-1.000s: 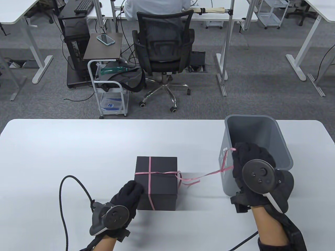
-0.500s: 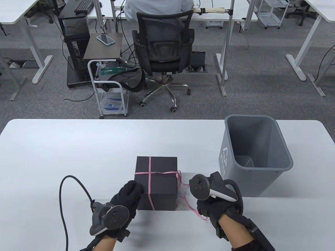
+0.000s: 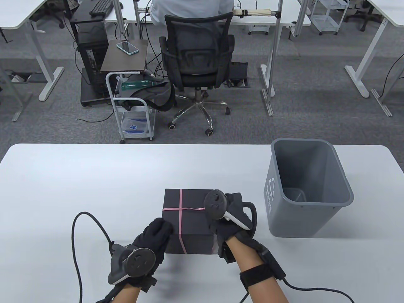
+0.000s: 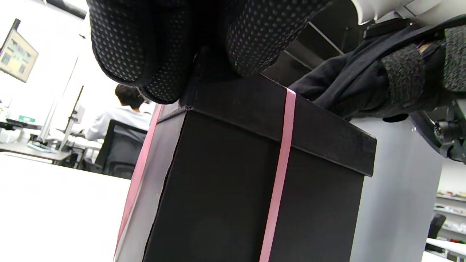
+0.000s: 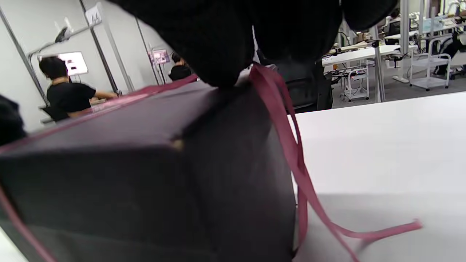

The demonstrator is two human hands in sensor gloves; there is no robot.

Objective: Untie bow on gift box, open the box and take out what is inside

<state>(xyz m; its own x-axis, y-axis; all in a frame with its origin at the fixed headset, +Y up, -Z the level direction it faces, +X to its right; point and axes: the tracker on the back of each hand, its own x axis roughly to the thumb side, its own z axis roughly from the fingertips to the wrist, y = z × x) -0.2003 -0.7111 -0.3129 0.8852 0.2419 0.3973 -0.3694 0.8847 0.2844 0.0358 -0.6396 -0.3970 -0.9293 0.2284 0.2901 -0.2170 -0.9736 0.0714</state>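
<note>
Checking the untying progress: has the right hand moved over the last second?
Yes. The right hand left the bin and is now at the box's right edge.

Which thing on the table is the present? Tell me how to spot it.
Look at the long white table, near its front edge, between the two gloved hands. The present is the black box left of the tall grey bin. Only it has a thin pink ribbon crossed over its lid.

Grey carpet [image 3: 315,94], white desks [image 3: 19,12], black mesh office chair [image 3: 197,53], wheeled cart [image 3: 134,116].
</note>
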